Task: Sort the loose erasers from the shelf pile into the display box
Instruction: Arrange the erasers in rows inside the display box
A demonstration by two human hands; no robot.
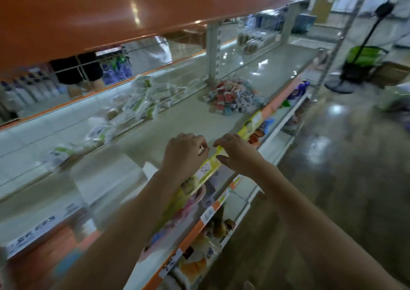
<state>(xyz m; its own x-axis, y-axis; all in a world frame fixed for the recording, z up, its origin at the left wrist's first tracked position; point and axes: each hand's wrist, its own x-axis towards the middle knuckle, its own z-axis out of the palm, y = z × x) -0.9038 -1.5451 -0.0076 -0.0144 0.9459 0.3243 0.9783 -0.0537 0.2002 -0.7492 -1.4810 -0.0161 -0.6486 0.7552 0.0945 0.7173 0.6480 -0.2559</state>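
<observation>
The frame is motion-blurred. A pile of loose erasers in red, blue and white wrappers lies on the grey shelf, far right near the front edge. A pale open box stands on the shelf to the left of my arms. Both hands hover close together over the shelf's front edge, well short of the pile. My left hand has curled fingers that pinch a small pale piece at the tips. My right hand has loosely bent fingers and holds nothing that I can see.
Clear packets with green labels lie along the back of the shelf. A yellow label strip runs on the front edge. An orange shelf beam hangs overhead. Lower shelves hold packaged goods. A floor fan stands in the aisle.
</observation>
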